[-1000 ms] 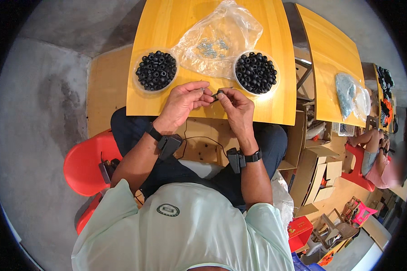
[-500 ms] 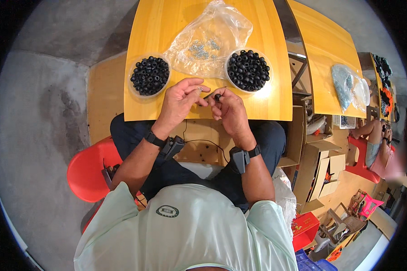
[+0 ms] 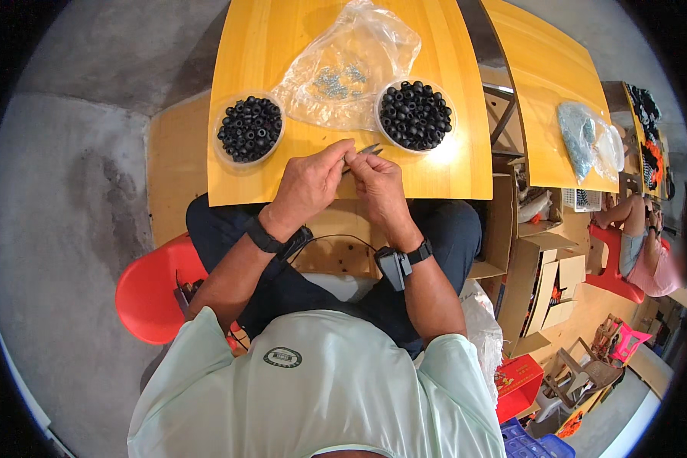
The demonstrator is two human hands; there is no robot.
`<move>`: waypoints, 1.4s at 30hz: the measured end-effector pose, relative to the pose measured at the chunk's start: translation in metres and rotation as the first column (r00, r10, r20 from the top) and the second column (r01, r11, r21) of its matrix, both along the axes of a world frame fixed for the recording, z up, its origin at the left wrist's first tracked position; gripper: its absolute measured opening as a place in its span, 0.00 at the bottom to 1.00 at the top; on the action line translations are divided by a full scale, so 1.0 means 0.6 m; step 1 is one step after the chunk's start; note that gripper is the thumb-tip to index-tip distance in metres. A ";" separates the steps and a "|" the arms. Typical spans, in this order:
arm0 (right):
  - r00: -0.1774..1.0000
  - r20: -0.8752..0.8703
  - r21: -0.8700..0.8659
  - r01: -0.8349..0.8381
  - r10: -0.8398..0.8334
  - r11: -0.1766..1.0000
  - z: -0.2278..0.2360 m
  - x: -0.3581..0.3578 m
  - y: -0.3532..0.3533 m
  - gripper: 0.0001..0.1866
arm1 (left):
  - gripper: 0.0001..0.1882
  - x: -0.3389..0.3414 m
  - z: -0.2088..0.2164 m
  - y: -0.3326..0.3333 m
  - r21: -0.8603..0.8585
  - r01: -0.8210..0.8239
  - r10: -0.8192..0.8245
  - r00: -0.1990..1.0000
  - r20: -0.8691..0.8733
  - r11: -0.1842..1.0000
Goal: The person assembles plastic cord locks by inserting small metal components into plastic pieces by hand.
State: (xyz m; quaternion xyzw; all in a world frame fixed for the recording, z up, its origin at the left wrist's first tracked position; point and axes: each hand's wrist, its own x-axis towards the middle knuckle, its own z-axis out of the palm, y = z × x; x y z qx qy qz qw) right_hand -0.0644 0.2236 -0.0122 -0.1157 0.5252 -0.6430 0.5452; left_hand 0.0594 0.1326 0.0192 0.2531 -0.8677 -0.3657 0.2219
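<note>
My left hand (image 3: 311, 182) and my right hand (image 3: 380, 187) meet above the near edge of the yellow table (image 3: 298, 146). Fingertips and thumbs of both are pinched together, and what lies between them is too small or hidden to name. Beyond my right fingers stick out the dark, split, pointed tips of a tool (image 3: 371, 149), like scissors or pliers. I cannot tell which hand bears it. Round black beads fill a clear tub (image 3: 282, 130) by my left hand and another clear tub (image 3: 453, 126) past my right hand.
Between and behind the tubs lies a clear plastic bag (image 3: 313, 80) with small silvery pieces on it. A second yellow table (image 3: 553, 69) at right carries a bag of bluish pieces (image 3: 576, 141). Cardboard boxes (image 3: 538, 294) and a red chair (image 3: 156, 294) stand nearby; another person (image 3: 649, 259) sits far right.
My hands have come together from slightly apart, and both have turned. The black bead seen in my right fingers is now hidden. The tool's pointed tips now show past my right fingers.
</note>
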 end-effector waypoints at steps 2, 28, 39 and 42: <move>1.000 0.015 -0.002 0.007 -0.007 1.000 -0.005 -0.004 0.001 0.12 | 0.14 -0.003 0.001 0.003 -0.064 -0.002 0.000 1.000 -0.025 0.998; 0.971 0.184 -0.019 -0.151 0.152 0.988 0.009 -0.016 0.009 0.06 | 0.05 0.025 0.005 -0.011 0.564 -0.060 0.143 0.984 -0.103 0.824; 0.995 -0.048 -0.043 -0.085 0.082 0.995 0.003 -0.004 0.006 0.06 | 0.03 0.021 0.002 -0.005 0.266 -0.023 0.071 0.982 -0.173 0.964; 0.987 -0.152 -0.086 -0.063 0.049 0.994 -0.002 -0.003 0.006 0.06 | 0.04 0.018 0.000 -0.006 0.117 -0.033 0.046 0.992 -0.117 0.993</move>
